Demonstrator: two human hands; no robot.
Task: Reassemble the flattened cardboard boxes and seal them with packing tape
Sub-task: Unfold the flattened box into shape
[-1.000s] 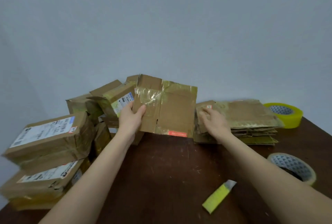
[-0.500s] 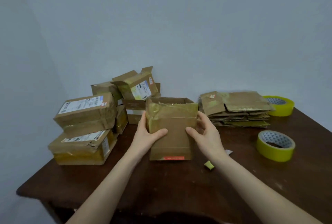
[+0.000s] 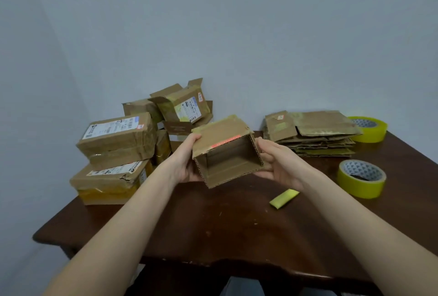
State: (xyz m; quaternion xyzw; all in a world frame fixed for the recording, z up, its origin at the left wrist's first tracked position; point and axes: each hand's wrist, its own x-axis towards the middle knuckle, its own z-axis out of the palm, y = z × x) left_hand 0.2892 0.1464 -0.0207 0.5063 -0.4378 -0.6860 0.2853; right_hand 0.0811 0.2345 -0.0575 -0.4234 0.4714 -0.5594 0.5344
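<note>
Both hands hold a small brown cardboard box [image 3: 222, 136] above the dark wooden table [image 3: 213, 229]. It is opened into a tube and tipped so its open end faces me. My left hand [image 3: 183, 163] grips its left wall with the thumb on top. My right hand [image 3: 277, 165] grips the right wall and lower edge. A stack of flattened boxes [image 3: 312, 134] lies at the back right. Two yellow tape rolls stand on the right, one near [image 3: 361, 178] and one far [image 3: 368, 128].
Several sealed and half-open boxes [image 3: 118, 141] are piled at the back left of the table. A folded yellow strip [image 3: 284, 198] lies near my right wrist. A grey wall rises behind the table, whose front edge runs close to my body.
The flat box was pulled from the stack area, opened into a tube, then lifted and tipped so its open end faces me. My right hand left the flattened stack and took the box.
</note>
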